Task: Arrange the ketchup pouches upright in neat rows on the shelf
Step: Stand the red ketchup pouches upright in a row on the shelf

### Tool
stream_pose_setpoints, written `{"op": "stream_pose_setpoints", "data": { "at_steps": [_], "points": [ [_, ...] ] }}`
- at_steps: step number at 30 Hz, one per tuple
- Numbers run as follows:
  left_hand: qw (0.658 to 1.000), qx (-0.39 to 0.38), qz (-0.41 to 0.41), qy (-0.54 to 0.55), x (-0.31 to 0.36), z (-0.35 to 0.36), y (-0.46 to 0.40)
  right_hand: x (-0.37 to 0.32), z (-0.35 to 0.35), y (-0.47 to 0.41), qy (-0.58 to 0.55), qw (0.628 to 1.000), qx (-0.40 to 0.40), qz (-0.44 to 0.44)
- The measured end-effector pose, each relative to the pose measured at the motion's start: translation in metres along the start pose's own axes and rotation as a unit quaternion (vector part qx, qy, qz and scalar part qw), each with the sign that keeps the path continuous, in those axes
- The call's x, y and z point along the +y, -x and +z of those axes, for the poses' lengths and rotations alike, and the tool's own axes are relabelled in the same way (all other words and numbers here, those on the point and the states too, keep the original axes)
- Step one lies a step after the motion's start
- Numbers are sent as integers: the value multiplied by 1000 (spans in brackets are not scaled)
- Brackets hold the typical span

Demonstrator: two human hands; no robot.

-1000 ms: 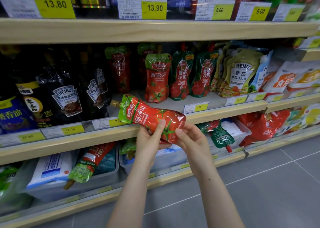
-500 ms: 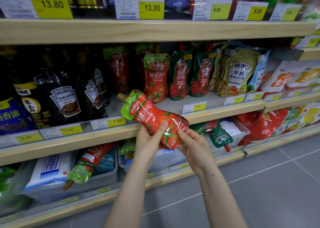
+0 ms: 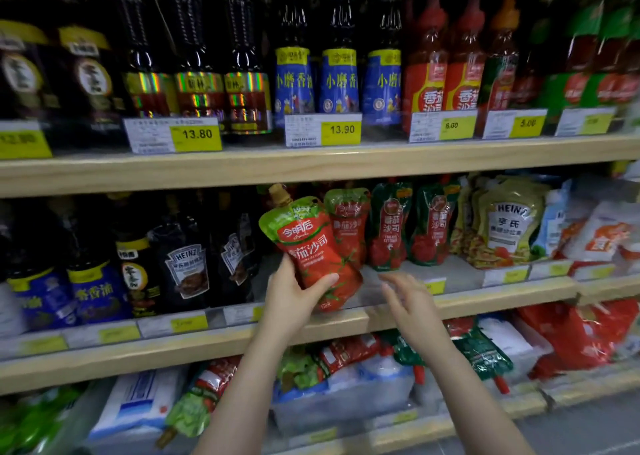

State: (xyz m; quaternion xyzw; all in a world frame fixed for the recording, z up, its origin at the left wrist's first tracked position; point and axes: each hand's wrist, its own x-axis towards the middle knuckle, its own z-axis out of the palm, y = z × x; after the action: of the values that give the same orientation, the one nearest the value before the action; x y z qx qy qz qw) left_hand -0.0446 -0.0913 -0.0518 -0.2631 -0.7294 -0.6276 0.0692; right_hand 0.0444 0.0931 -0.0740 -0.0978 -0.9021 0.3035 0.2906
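My left hand [image 3: 294, 298] grips a red ketchup pouch [image 3: 311, 246] with a green top and a brown spout, nearly upright and leaning a little left, its base over the middle shelf's front edge [image 3: 450, 302]. My right hand [image 3: 412, 302] hovers to the pouch's right with fingers spread, touching nothing. Behind stand an upright red pouch [image 3: 348, 226] and two dark green ketchup pouches [image 3: 389, 226] [image 3: 433, 226] in a row.
Black Heinz pouches [image 3: 187, 267] fill the shelf to the left. Yellow Heinz pouches [image 3: 509, 222] stand to the right. Bottles [image 3: 339, 80] line the upper shelf. Bins on the lower shelf [image 3: 346, 399] hold loose red and green pouches lying flat.
The pouch swung from lying sideways to nearly upright and rose toward the middle shelf. My right hand let go of it. The camera tilted upward.
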Motion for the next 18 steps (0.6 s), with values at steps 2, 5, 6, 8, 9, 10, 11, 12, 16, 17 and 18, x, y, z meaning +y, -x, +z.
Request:
{"op": "stream_pose_setpoints", "data": {
  "at_steps": [2,5,6,8,9,10,11,12,16,17,18],
  "points": [
    [999,7,20,-42,-2,-9,-8,6,6,-6,104,994,-11,-3],
    [994,16,45,-95,-9,-23,-22,13,9,-9,140,990,-12,-15],
    [993,8,42,-110,-11,-27,-27,15,8,-10,131,991,-11,-19],
    [989,-18,23,-142,-16,-31,-37,17,8,-12,128,991,-6,-27],
    [988,-31,7,-150,-21,-31,-41,17,8,-12,131,991,-4,-30],
    [987,-43,-9,-152,-25,-30,-43,18,9,-12,134,990,0,-34],
    [986,-56,-22,-153,-29,-29,-45,19,10,-11,137,990,1,-38],
    [985,-70,-31,-156,-32,-27,-47,19,11,-11,140,989,-1,-42],
    [977,-92,-55,-185,-33,-22,-56,27,7,-15,159,985,-6,-70],
    [976,-80,-62,-194,-33,-20,-56,29,6,-16,161,984,2,-71],
    [974,-55,-71,-206,-31,-17,-55,32,4,-17,160,985,12,-68]
  ]
}}
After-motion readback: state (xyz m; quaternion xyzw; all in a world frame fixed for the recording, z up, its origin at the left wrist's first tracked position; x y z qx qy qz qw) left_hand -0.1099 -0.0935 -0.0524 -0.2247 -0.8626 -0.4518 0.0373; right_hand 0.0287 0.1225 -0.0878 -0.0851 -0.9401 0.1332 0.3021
